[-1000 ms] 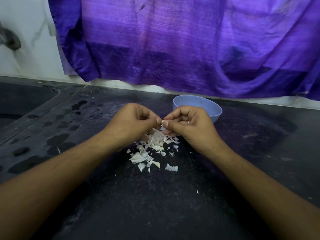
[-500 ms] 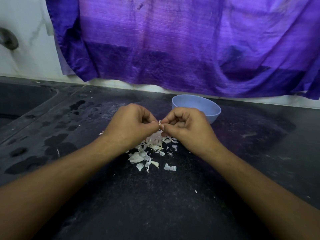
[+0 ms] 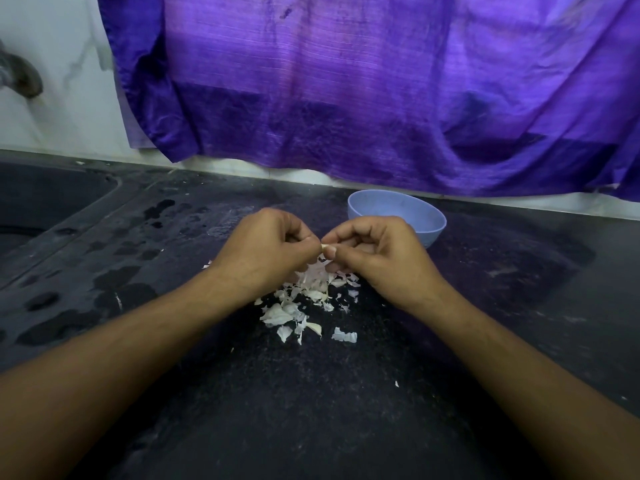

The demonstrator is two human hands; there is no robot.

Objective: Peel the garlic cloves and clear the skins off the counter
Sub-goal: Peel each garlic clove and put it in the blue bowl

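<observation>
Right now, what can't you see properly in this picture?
Head view:
1. Garlic clove: only a pale tip shows; left hand and right hand cover it.
2. Blue bowl: its inside is partly behind the right hand.
3. Tap: blurred, cut by the left edge.
4. Skins: some lie under the hands.

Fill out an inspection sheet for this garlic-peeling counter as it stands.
Surface: dark counter, wet patches at left.
Job's things: garlic clove held above the skins piled on the counter; blue bowl behind.
Clutter: stray skin flecks near the pile.
Hands: left hand and right hand both pinch the clove.
Cables: nothing seen.
Surroundings: purple cloth hanging behind; sink and tap at left.
</observation>
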